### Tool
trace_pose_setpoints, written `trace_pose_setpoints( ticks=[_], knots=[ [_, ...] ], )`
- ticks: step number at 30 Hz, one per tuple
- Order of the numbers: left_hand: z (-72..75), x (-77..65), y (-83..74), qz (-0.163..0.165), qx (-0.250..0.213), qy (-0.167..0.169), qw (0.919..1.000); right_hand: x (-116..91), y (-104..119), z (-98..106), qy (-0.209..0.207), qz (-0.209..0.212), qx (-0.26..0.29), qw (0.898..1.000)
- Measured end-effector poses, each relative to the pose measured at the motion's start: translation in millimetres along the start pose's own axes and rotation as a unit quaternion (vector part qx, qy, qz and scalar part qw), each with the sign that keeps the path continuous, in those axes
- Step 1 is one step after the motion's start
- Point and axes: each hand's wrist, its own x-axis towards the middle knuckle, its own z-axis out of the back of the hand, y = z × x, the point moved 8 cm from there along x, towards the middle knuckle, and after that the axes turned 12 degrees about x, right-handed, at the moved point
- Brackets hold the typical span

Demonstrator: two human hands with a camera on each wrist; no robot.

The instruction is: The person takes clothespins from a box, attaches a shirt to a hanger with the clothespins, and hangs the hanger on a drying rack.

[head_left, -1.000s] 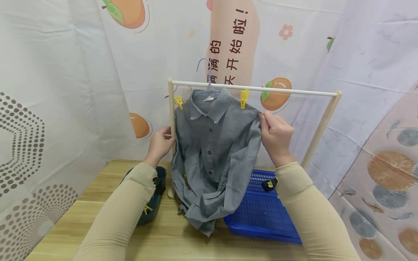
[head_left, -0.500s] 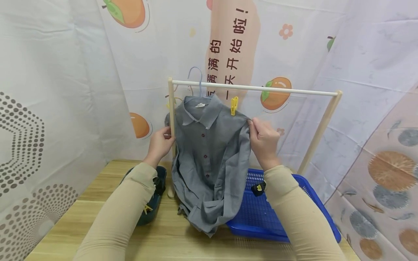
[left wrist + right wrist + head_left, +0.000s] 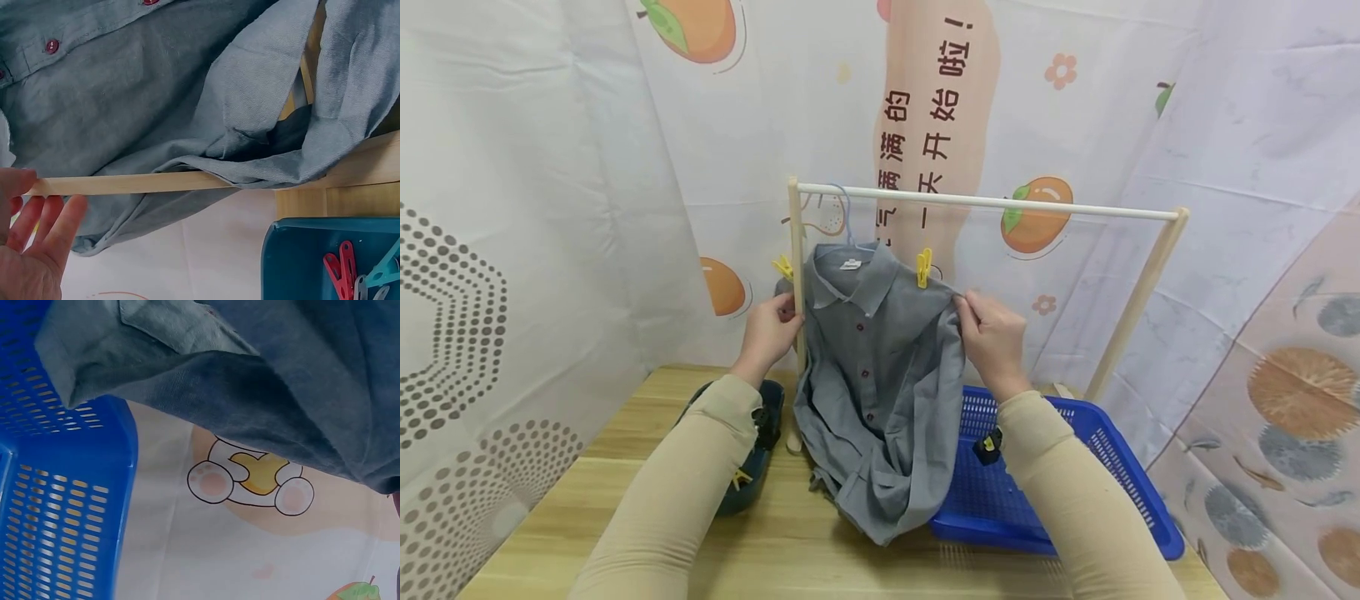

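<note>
A grey button shirt [image 3: 880,375] hangs on a pale blue hanger [image 3: 846,218], whose hook sits at the left end of the white rail [image 3: 1000,203]. Whether the hook rests on the rail I cannot tell. Two yellow clips [image 3: 923,267] pin the shoulders. My right hand [image 3: 964,304] pinches the shirt's right shoulder. With straight fingers [image 3: 47,228], my left hand [image 3: 788,313] rests against the rack's left wooden post [image 3: 131,184]. The shirt's hem bunches on the table. In the right wrist view only shirt cloth [image 3: 281,381] and the basket show.
A blue slotted basket [image 3: 1075,475] lies on the wooden table [image 3: 625,433] at the right, under the shirt's edge. A teal tub [image 3: 312,262] with several clothes pegs stands by the post's foot. Printed curtains close in on all sides.
The shirt and hanger have come down and to the left, the hook dropping from above the rail to its level. My right hand followed; the left hand stayed at the post.
</note>
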Motion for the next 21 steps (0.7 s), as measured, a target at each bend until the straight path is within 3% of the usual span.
trace_pose_setpoints(
  ticks=[5,12,17,21],
  knots=[
    [-1.9,-2.6,3.0,0.004,0.0,-0.001,1.0,-9.6,-2.2,-6.0,0.035,-0.013,0.01,0.999],
    [-2.5,-6.3,8.5,0.001,-0.009,0.002,1.0,-25.4,-12.9,-18.2,0.121,-0.083,0.024,0.989],
    [-2.6,-7.4,8.1,-0.009,-0.006,0.006,0.9999,-35.5,-21.8,-26.5,0.189,-0.157,0.035,0.969],
    [-3.7,-8.4,7.3,-0.017,0.0,0.01,0.9998,-46.5,-28.9,-33.4,0.251,-0.225,0.046,0.94]
  ],
)
